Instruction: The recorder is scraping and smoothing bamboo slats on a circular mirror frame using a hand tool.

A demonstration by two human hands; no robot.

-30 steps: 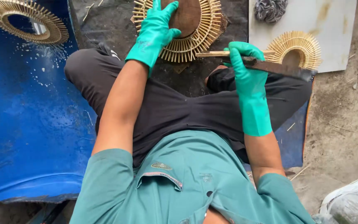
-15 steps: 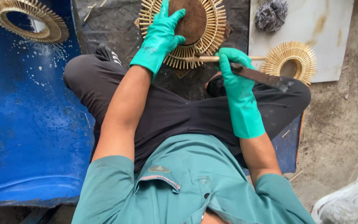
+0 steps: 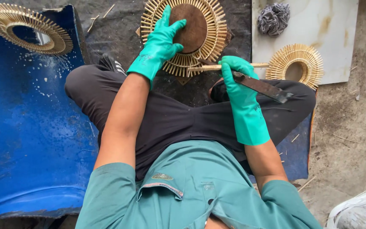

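The round stick-rayed frame [image 3: 186, 36] with its dark brown centre disc lies on the dark mat [image 3: 115, 34] just beyond the person's crossed legs. The left hand [image 3: 161, 42], in a green glove, rests flat on it, fingers spread and open, thumb on the disc. The right hand [image 3: 238, 80], gloved likewise, has its grip closed tight around a dark flat blade [image 3: 261, 87] and a thin pale stick [image 3: 229, 66], whose left end touches the frame's lower rim. Against half a second ago, the hands and frame hold nearly the same pose; the blade points a little lower to the right. Farther out, a smaller rayed ring [image 3: 295, 65] lies on a white board [image 3: 318, 25] beside a grey rag [image 3: 274, 18], and another ring [image 3: 26, 27] sits on blue sheeting [image 3: 26, 140].
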